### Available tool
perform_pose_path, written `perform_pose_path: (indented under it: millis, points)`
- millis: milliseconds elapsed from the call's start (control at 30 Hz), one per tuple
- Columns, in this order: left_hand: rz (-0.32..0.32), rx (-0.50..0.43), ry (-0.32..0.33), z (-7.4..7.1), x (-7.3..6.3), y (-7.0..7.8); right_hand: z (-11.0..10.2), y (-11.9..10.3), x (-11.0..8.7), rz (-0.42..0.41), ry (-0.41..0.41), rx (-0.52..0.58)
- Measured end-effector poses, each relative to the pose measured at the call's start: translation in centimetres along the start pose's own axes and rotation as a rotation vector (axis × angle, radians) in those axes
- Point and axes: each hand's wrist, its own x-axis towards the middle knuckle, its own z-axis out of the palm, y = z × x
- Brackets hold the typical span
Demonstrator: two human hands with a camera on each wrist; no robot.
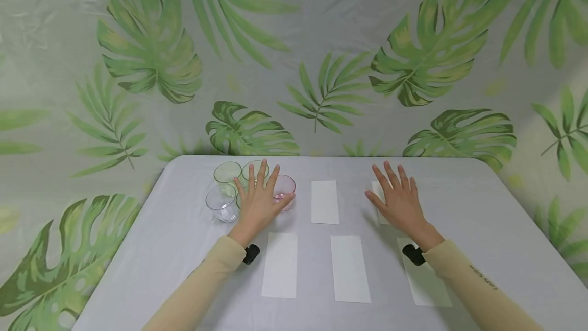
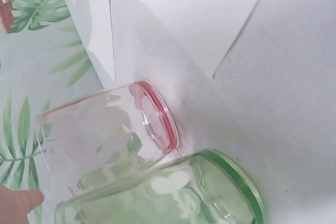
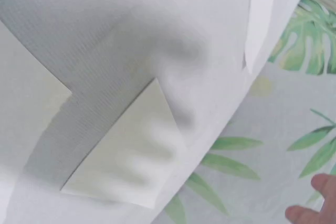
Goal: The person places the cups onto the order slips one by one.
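My left hand hovers with fingers spread over a cluster of drinking glasses at the table's left, holding nothing. A pink glass stands by its thumb, and a clear glass is left of the wrist. Two green-tinted glasses stand behind, one at the far left and one partly behind the fingers. Another green glass is mostly hidden by the hand in the head view; the left wrist view shows it beside the pink one. My right hand, fingers spread, is above a white paper rectangle, gripping nothing.
More white paper rectangles lie on the white-covered table: one in the back row, and left, middle and right ones in front. A leaf-patterned cloth hangs behind the table's back edge.
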Motion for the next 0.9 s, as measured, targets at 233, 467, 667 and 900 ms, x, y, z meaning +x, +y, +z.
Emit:
perform_pose_path:
  millis: [233, 467, 667, 900]
  points:
    - [0.076, -0.043, 0.0, -0.4, 0.1, -0.7, -0.5, 0.6, 0.7, -0.112, -0.098, 0.152]
    - [0.243, -0.253, -0.034, -0.9, 0.9, -1.8, -0.6, 0.7, 1.4, -0.188, -0.218, 0.362]
    - [0.292, -0.483, -0.132, -1.3, 1.6, -2.8, -0.2, 0.5, 1.7, -0.193, -0.305, 0.492]
    - [0.264, -0.505, -0.203, -1.4, 2.2, -3.7, 0.9, 0.1, 2.2, -0.157, -0.382, 0.556]
